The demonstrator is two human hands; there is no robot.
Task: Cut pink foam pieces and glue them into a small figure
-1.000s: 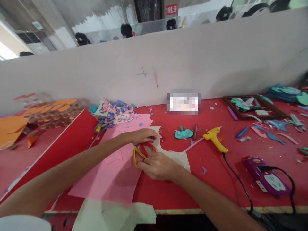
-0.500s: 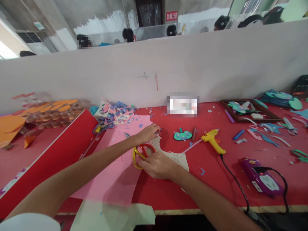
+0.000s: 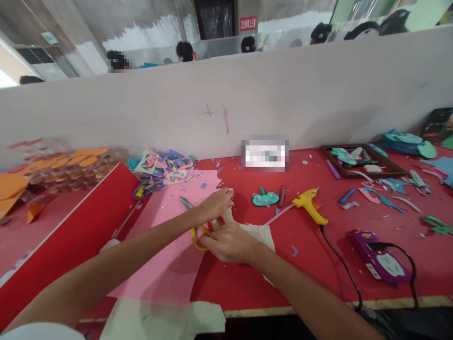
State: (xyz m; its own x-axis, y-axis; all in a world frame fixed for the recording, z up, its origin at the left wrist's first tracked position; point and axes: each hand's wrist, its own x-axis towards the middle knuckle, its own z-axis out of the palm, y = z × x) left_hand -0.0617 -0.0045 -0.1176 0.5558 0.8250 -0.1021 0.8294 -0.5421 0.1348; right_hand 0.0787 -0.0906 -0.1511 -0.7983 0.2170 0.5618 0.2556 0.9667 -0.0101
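Note:
My left hand [image 3: 215, 204] reaches across a pink sheet [image 3: 170, 269] and pinches the torn top edge of a cream paper [image 3: 264, 234]. My right hand [image 3: 230, 243] lies just in front of it. Its fingers are closed on the yellow and red handles of a pair of scissors [image 3: 197, 235]. The scissors rest where the pink sheet meets the cream paper, on the red table [image 3: 311, 274]. Both hands nearly touch. The scissor blades are hidden under the hands.
A yellow glue gun [image 3: 310, 205] with a black cable lies to the right, next to a green cut-out [image 3: 264, 198] and a purple power strip [image 3: 381, 259]. A wooden frame [image 3: 385, 164], coloured scraps [image 3: 166, 167], a red board [image 3: 71, 226] and a white partition [image 3: 283, 94] surround the work area.
My left hand has moved from over the scissor loops to the cream paper's top edge and curled its fingers there. My right hand stays on the scissors. The view has shifted slightly.

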